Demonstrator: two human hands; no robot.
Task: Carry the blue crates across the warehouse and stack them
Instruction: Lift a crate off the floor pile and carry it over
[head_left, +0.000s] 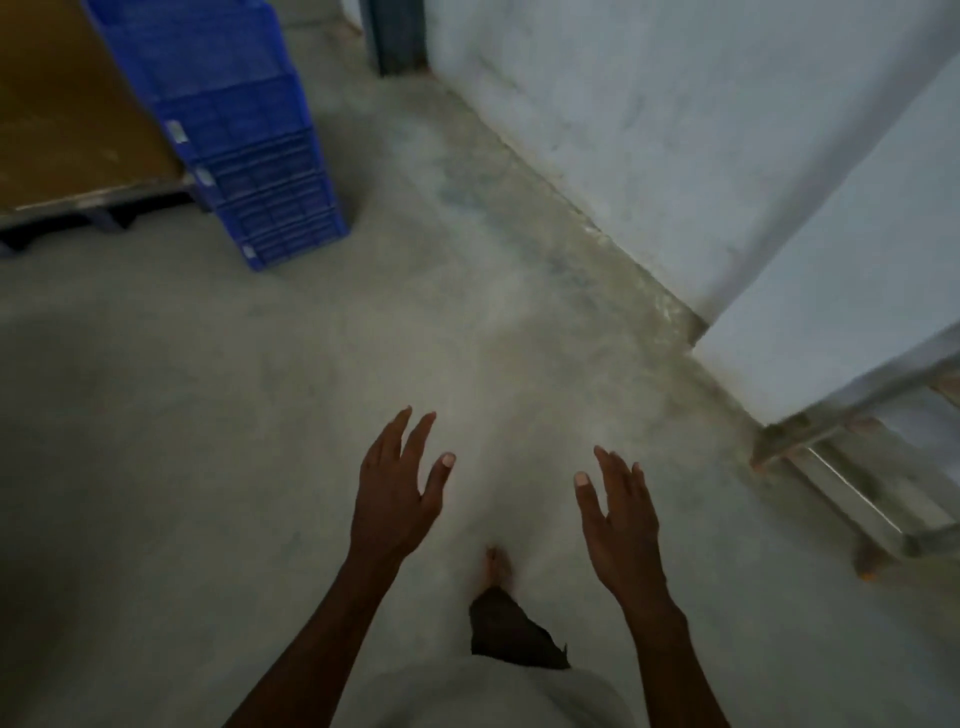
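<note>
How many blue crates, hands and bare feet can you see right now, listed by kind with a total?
Blue plastic crates, nested in one stack: about 5, blur hides the exact layers
Open empty hands: 2, left hand and right hand
Bare feet: 1
Total: about 8

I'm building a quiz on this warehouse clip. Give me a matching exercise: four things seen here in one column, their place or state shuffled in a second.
1. stack of blue plastic crates
2. left hand
3. brown board on a low platform
4. bare foot

a. on the grey floor between the hands
b. open, holding nothing
c. upper left, standing on the floor
d. left edge, beside the crates

Pairs: 1-c, 2-b, 3-d, 4-a
</note>
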